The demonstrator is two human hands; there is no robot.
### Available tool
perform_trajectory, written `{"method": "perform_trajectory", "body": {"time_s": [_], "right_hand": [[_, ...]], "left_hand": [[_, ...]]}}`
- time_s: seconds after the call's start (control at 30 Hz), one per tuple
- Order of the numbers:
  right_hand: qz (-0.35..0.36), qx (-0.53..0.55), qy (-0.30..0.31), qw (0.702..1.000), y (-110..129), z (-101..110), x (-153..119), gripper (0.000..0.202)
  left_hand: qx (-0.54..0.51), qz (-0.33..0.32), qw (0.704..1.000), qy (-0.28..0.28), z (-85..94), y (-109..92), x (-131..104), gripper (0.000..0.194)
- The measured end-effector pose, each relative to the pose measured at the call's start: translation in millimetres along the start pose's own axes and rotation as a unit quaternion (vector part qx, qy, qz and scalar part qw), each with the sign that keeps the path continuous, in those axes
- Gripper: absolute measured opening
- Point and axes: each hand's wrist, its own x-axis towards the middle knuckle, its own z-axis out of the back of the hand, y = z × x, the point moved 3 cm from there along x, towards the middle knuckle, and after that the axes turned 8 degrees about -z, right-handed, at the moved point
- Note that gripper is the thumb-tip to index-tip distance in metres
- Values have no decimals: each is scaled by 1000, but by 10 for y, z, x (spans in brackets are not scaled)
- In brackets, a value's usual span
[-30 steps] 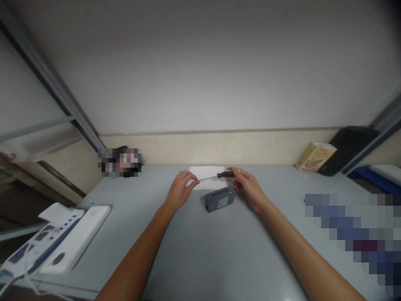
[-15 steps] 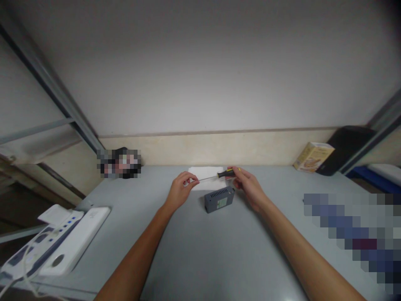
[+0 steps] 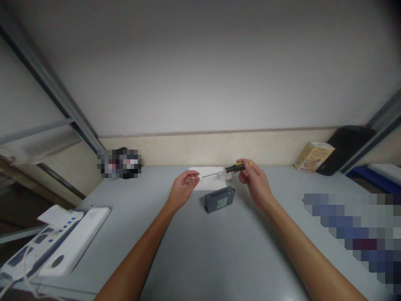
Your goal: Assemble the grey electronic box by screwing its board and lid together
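My right hand holds a screwdriver by its black and yellow handle, its thin shaft pointing left. Just left of the shaft's tip is my left hand, its fingers loosely curled, a small gap between thumb and forefinger, touching nothing that I can see. Below and between both hands a dark grey box with a slotted top and a pale label stands on the table. White paper lies behind it, under the screwdriver.
On the left of the grey table lie a power strip with cables and a white flat device. A yellow carton and a black case lean at the back right. Blurred items sit at back left and right.
My right hand has moved right and slightly up with the screwdriver. Its shaft has come out of my left fingers, which have parted. The grey box has not moved.
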Motion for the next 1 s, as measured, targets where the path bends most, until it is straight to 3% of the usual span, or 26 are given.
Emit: {"method": "perform_trajectory", "body": {"time_s": [0.2, 0.3, 1.0], "right_hand": [[77, -8, -32, 996, 231, 91, -60, 31], [99, -32, -24, 994, 313, 72, -104, 30], [142, -174, 25, 974, 504, -139, -292, 32]], "left_hand": [[-100, 36, 976, 189, -89, -57, -84, 35], [-123, 44, 960, 248, -152, -51, -116, 36], [-171, 65, 945, 272, -218, 1, -160, 45]]}}
